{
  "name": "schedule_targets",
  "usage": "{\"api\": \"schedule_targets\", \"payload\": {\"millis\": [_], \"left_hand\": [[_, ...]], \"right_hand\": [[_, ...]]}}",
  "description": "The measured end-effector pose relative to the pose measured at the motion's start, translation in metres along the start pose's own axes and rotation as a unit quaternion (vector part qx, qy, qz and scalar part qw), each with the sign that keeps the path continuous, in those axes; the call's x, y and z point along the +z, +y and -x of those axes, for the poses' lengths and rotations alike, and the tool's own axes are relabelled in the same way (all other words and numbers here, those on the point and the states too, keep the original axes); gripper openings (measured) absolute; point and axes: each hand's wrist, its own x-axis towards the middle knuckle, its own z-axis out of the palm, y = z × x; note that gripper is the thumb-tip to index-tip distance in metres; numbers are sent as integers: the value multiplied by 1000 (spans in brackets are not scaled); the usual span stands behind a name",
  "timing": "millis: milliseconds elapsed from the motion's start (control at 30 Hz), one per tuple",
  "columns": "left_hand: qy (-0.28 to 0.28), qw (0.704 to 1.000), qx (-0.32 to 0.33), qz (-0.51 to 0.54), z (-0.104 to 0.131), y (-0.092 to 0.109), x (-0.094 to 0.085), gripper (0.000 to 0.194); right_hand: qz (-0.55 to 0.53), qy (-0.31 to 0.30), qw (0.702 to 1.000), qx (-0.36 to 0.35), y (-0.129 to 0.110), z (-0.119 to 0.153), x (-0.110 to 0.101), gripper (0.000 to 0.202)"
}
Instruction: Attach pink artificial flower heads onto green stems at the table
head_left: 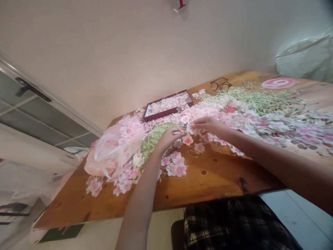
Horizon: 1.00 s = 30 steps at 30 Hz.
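Pale pink artificial flowers lie in a loose heap (197, 113) across the wooden table (215, 180). My right hand (208, 125) pinches a pink flower (193, 129) between thumb and fingers at the heap's near edge. Left of it, my left hand (169, 138) has its fingers bent together; whatever sits between the tips is too small to make out. Just beside those fingertips is a peach-pink flower (187, 140). Pale green stems (156, 139) form a mound behind my left wrist. Another single flower (199, 148) rests on the bare wood.
A dark red shallow box (166, 113) holding flowers stands against the wall. To the left is a translucent plastic bag (104, 156) of flowers. Eyeglasses (221, 85), loose green strands (260, 99) and a pink disc (278, 83) lie at the back right.
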Motion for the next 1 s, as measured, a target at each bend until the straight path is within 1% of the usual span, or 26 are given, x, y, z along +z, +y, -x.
{"api": "schedule_targets", "payload": {"millis": [100,167,233,300,367,433,533,600,667,800,900,1000], "left_hand": [[11,999,41,-11,2,6,-3,22],[14,997,79,-23,4,12,-3,20],[26,993,110,-39,6,16,0,19],[49,990,127,-41,5,17,5,19],[74,990,116,-14,2,13,10,21],[97,991,87,30,-1,6,13,23],[129,986,69,79,-7,-6,13,24],[146,981,56,115,-9,-12,12,24],[151,974,41,164,-11,-14,11,23],[150,957,10,247,-12,-14,8,22],[155,951,6,266,-11,-12,6,21],[143,955,0,261,-10,-11,4,22]], "right_hand": [[-21,40,999,9,-2,1,-1,25],[-32,52,998,9,-3,2,-1,26],[-39,42,998,-1,-3,1,0,26],[-43,21,999,-20,-4,2,2,24],[-35,16,999,-32,-6,3,4,23],[-18,19,999,-34,-9,4,4,24],[1,0,999,-37,-11,5,4,29],[8,-12,999,-36,-7,3,4,30],[24,-5,999,-30,-1,0,5,31],[116,26,992,-51,10,-6,6,17],[174,45,983,-41,12,-6,4,18],[176,50,981,-59,8,-5,3,21]]}}
